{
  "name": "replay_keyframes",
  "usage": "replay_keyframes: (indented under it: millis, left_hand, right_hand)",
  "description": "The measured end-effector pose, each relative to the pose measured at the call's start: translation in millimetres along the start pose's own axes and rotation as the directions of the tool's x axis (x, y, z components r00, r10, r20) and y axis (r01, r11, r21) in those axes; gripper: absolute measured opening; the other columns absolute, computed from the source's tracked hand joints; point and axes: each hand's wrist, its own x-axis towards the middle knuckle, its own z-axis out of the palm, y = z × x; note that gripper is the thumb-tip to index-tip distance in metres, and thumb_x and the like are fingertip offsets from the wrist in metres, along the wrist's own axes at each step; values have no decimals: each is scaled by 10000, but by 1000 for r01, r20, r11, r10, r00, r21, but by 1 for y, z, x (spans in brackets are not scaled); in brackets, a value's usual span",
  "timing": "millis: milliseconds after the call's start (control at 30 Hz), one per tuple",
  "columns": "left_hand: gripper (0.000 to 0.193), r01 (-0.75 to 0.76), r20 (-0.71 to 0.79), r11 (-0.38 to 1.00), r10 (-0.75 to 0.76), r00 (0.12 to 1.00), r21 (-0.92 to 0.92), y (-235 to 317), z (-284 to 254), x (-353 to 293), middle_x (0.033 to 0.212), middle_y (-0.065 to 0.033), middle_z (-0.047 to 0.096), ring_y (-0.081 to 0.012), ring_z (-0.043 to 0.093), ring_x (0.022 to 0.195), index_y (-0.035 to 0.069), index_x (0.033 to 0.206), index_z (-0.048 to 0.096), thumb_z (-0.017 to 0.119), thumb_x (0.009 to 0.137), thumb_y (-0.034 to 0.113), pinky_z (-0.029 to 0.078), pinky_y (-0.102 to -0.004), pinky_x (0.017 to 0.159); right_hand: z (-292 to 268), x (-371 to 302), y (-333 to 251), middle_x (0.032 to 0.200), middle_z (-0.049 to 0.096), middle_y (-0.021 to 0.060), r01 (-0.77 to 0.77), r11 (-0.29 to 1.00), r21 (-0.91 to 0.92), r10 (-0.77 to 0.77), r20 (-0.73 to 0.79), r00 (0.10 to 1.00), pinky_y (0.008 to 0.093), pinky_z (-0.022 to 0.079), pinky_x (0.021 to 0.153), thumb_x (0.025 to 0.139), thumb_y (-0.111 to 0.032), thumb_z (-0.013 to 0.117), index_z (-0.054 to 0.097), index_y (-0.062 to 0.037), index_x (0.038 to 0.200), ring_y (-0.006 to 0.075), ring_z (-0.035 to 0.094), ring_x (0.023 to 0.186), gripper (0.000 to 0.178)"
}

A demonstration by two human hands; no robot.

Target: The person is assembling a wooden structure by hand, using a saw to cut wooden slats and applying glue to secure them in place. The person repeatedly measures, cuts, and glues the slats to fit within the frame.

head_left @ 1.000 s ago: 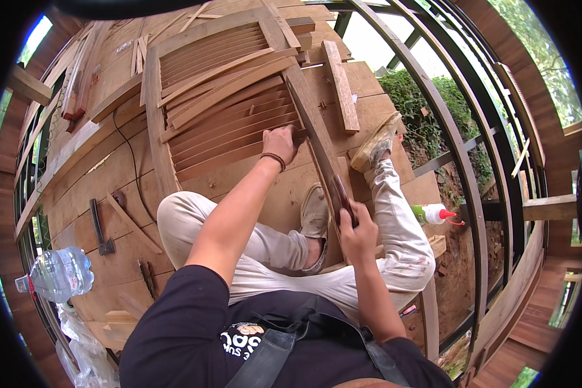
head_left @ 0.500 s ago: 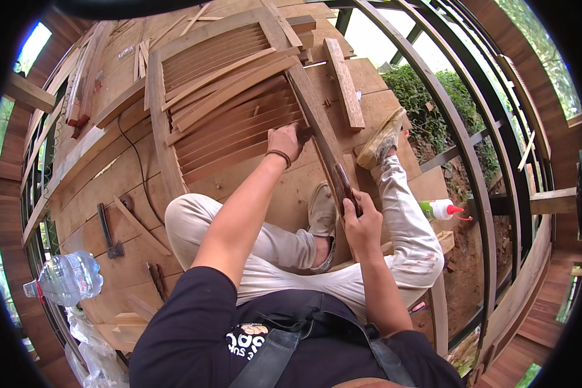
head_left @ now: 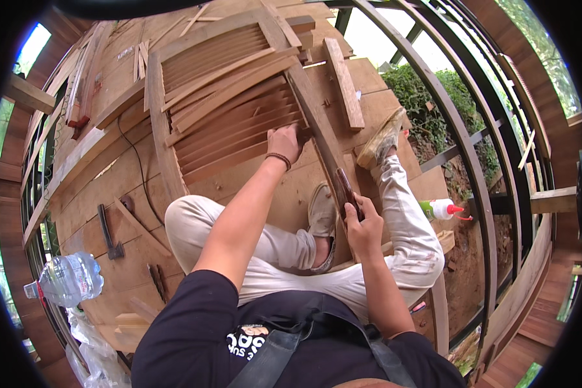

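A louvered wooden frame [head_left: 159, 123] lies on the floor in front of me, with several thin slats [head_left: 233, 146] set across it. My left hand [head_left: 284, 142] is closed at the right ends of the lower slats, beside the right side rail [head_left: 318, 136]. Its fingertips are partly hidden, along with whatever they grip. In my right hand [head_left: 365, 226] is a dark brown, smooth wooden handle-like piece [head_left: 345, 184], held along the near end of that rail. The far end of this piece points away from me.
Loose strips [head_left: 239, 90] lie across the frame. To the left are a hammer-like tool [head_left: 110, 233], a black cord [head_left: 139, 174] and a large water bottle [head_left: 71, 279]. At right are a wooden block [head_left: 344, 84], a glue bottle [head_left: 438, 209] and metal railing bars [head_left: 462, 129] at the platform edge.
The dark wooden piece has shifted slightly right and toward me with my right hand. My left hand stays at almost the same spot on the frame.
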Motion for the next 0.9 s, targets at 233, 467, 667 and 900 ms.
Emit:
replay_keyframes:
  millis: [233,467,667,900]
  left_hand:
    - [428,10,189,997,-25,982,78,17,-17,-5,1051,-201,750,-372,691,1060,58,1105,704,719,903,435,455,-494,954]
    - [301,40,357,986,-96,929,160,27,-40,14,1038,-189,758,-358,731,1011,106,1076,744,708,875,327,593,-466,876]
    - [226,9,232,970,-67,970,244,18,-23,11,993,-167,764,-349,741,960,127,1037,755,640,907,272,601,-458,827]
    - [217,38,257,986,-79,963,161,30,-32,5,954,-157,766,-349,745,929,145,1001,762,608,914,271,601,-459,808]
  right_hand:
    - [-32,-52,19,923,763,134,-164,982,89,160,55,986,286,543,750,973,-102,689,679,24,1221,150,689,786,279]
    - [-21,-35,16,817,689,22,0,1000,2,0,3,1000,234,508,664,989,-80,658,679,15,1244,65,605,699,273]
    - [-45,-68,16,967,768,155,-101,995,23,100,37,994,302,554,797,968,-80,685,665,43,1234,154,717,851,294]
    - [-21,-33,2,925,742,122,-68,998,20,67,25,997,285,535,740,980,-106,678,677,12,1222,129,685,811,269]
